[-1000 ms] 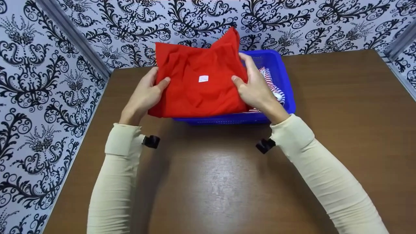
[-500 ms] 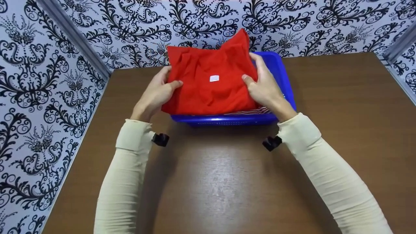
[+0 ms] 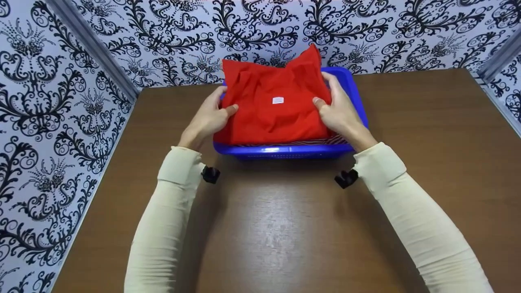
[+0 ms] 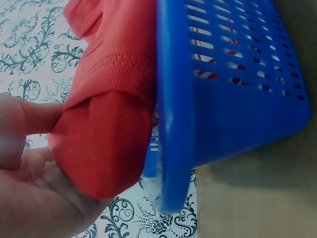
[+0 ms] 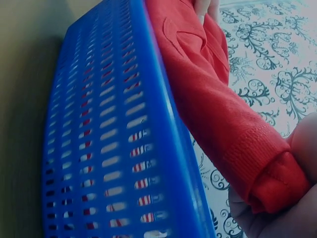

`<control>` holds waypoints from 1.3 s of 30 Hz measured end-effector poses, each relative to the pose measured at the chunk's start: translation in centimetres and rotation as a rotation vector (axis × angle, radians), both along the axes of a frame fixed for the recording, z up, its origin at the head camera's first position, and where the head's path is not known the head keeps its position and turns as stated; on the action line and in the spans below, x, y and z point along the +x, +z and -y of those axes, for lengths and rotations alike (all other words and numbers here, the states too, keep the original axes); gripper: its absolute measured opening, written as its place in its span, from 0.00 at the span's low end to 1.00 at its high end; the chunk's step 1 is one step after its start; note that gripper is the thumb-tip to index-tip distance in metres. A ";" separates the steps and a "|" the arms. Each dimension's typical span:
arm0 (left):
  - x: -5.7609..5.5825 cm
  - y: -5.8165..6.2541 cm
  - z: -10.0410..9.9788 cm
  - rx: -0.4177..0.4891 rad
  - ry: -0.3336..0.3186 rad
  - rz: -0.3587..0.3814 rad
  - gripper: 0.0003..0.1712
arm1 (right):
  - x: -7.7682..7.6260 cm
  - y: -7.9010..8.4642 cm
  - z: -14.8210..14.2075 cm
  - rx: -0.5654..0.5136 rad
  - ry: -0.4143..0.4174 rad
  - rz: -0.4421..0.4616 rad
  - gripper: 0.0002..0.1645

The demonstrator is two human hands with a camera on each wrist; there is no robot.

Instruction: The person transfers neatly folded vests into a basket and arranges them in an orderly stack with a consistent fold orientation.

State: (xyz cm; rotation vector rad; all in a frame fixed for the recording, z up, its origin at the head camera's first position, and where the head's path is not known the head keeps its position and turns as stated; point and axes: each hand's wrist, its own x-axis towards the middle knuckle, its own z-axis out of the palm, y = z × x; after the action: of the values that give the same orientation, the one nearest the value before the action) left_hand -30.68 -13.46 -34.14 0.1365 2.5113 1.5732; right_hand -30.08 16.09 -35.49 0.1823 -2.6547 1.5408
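A folded red garment [image 3: 264, 118] with a small white label lies over the opening of a blue plastic basket [image 3: 285, 151]. My left hand [image 3: 209, 116] grips its left side, thumb on top and fingers underneath. On the opposite side my right hand [image 3: 340, 110] holds it the same way. In the left wrist view the garment's folded end [image 4: 106, 144] sits between thumb and fingers, close beside the basket rim [image 4: 176, 109]. The right wrist view shows a ribbed red edge [image 5: 255, 153] in the right hand [image 5: 292, 213]. Striped cloth [image 3: 338, 139] shows under the garment.
The basket stands on a brown wooden table [image 3: 268, 228], near the back wall [image 3: 260, 28] with black-and-white scroll patterns. Red-and-white striped cloth [image 5: 143, 183] shows through the basket's slots. A second patterned wall [image 3: 53, 162] borders the table on the left.
Both hands have carried the red garment to the right and lowered it over the basket. It now covers most of the striped cloth seen earlier at the right.
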 end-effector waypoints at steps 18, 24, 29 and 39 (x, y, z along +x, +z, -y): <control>-1.1 -1.8 -1.3 -0.111 0.021 -0.018 0.33 | -0.6 -1.7 -1.0 0.053 -0.030 0.021 0.37; -1.1 -1.9 -1.5 -0.144 0.016 -0.047 0.30 | -0.8 -2.1 -1.1 0.070 -0.044 0.010 0.37; -1.2 -2.1 -1.7 -0.190 0.017 -0.075 0.30 | -0.9 -2.3 -1.0 0.100 -0.057 0.009 0.37; -1.4 -2.7 -2.2 -0.224 0.021 -0.112 0.28 | -1.1 -2.8 -1.2 0.147 -0.069 0.017 0.36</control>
State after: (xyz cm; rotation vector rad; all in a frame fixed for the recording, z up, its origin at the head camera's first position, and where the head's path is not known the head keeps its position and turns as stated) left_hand -32.09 -11.30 -36.88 0.1728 2.7622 1.3125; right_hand -31.14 17.34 -38.26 0.0842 -2.7565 1.3343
